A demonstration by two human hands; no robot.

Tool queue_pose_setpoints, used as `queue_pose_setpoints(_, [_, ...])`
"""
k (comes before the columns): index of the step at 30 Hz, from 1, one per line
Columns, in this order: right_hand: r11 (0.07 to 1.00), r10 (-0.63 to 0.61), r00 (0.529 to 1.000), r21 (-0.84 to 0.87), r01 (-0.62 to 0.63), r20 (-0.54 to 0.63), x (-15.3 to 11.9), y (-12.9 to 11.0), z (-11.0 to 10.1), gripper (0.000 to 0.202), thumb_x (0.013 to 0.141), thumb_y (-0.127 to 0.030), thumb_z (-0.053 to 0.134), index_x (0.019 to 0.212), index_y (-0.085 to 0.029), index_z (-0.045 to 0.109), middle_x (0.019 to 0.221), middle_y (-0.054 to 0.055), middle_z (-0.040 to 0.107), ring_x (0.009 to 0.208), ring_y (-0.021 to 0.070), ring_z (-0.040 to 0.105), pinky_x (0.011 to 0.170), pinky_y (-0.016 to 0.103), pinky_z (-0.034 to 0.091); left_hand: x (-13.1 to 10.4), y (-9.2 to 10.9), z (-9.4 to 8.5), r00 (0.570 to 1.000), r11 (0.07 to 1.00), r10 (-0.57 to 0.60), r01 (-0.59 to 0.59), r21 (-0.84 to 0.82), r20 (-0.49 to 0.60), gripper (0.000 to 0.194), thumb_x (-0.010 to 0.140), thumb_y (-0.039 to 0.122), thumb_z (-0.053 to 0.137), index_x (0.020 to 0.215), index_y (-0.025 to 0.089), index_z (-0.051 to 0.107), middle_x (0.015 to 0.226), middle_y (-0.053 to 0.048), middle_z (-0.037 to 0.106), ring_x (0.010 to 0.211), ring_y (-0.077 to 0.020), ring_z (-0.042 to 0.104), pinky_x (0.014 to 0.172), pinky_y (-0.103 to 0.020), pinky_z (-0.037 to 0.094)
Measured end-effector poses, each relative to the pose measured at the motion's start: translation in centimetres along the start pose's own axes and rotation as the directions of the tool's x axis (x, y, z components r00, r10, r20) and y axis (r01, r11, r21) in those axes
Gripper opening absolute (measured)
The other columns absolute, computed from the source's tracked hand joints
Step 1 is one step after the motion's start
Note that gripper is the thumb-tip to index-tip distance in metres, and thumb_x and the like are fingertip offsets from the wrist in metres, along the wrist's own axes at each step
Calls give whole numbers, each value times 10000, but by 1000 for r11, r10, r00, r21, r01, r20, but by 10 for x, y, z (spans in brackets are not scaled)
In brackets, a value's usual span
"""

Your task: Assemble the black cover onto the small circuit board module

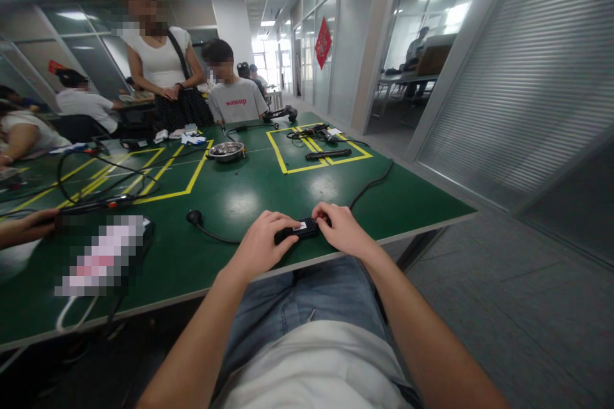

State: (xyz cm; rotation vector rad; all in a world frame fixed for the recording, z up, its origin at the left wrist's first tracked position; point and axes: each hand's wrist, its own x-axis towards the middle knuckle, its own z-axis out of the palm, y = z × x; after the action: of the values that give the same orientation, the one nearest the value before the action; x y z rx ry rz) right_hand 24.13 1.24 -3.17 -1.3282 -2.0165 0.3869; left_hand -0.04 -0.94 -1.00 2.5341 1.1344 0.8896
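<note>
A black power adapter (307, 228) with a white label lies at the near edge of the green table. My left hand (263, 241) grips its left end, thumb and fingers on either side. Close by, my right hand (339, 227) is closed in a pinch at the adapter's right end, where a black cable (371, 184) runs out from behind it toward the back right. What the right fingertips touch is partly hidden. From the left side, another cord leads under my left hand to a black plug (194, 218) lying on the table.
Yellow tape (284, 156) frames a black bar (329, 154) and tangled cables. A metal bowl (227, 151) stands mid-table. At left, another person's hand (33, 227) holds a dark object near a blurred-out item (103, 255). People sit and stand across the table.
</note>
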Motion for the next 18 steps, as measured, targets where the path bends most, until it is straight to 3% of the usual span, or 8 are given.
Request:
queue_pose_setpoints(3, [1000, 4, 1000, 15, -4, 4, 0, 0, -1, 145, 954, -124, 594, 956, -233, 690, 862, 13, 733, 858, 215, 668, 879, 336, 412, 1, 0, 0, 992, 996, -91, 93, 14, -85, 210, 1001, 243, 702, 1196, 241, 778, 1110, -61, 809, 1024, -253, 705, 952, -395, 575])
queue_pose_setpoints(6, [1000, -6, 1000, 29, 6, 11, 0, -2, -2, 126, 964, -159, 599, 912, -231, 688, 844, 12, 729, 819, 207, 654, 840, 328, 412, 4, -4, 1, 944, 955, -262, 284, 90, -202, 224, 987, 226, 695, 1201, 222, 760, 1028, -59, 787, 965, -261, 711, 906, -392, 570])
queue_pose_setpoints(9, [1000, -22, 1000, 17, 22, 15, -1, -4, -4, 81, 942, -203, 656, 870, -227, 685, 840, 18, 728, 819, 208, 646, 840, 334, 413, 8, -8, 3, 900, 895, -390, 420, 148, -193, 187, 967, 200, 708, 1143, 214, 772, 966, -60, 773, 960, -281, 723, 892, -398, 563])
queue_pose_setpoints(14, [999, -34, 999, 31, 33, 22, -3, -6, -6, 57, 880, -193, 723, 878, -226, 676, 861, 21, 729, 840, 215, 652, 822, 332, 422, 6, -3, 1, 920, 919, -337, 367, 141, -199, 135, 985, 227, 664, 1049, 210, 782, 1219, -94, 756, 1005, -255, 738, 916, -382, 558])
queue_pose_setpoints(16, [998, -37, 999, 48, 36, 22, -4, -6, -6, 58, 884, -185, 717, 877, -225, 676, 861, 16, 730, 828, 208, 654, 813, 330, 425, 2, 2, -2, 937, 931, -295, 326, 164, -189, 120, 979, 266, 664, 993, 209, 768, 1140, -82, 747, 892, -232, 721, 819, -365, 547])
queue_pose_setpoints(18, [997, -44, 999, 69, 43, 19, -4, -6, -5, 55, 894, -178, 705, 877, -224, 680, 854, 9, 731, 802, 197, 652, 799, 325, 426, 0, 7, -5, 958, 935, -267, 285, 213, -107, 123, 969, 274, 661, 891, 215, 735, 942, -51, 729, 804, -227, 692, 727, -348, 502])
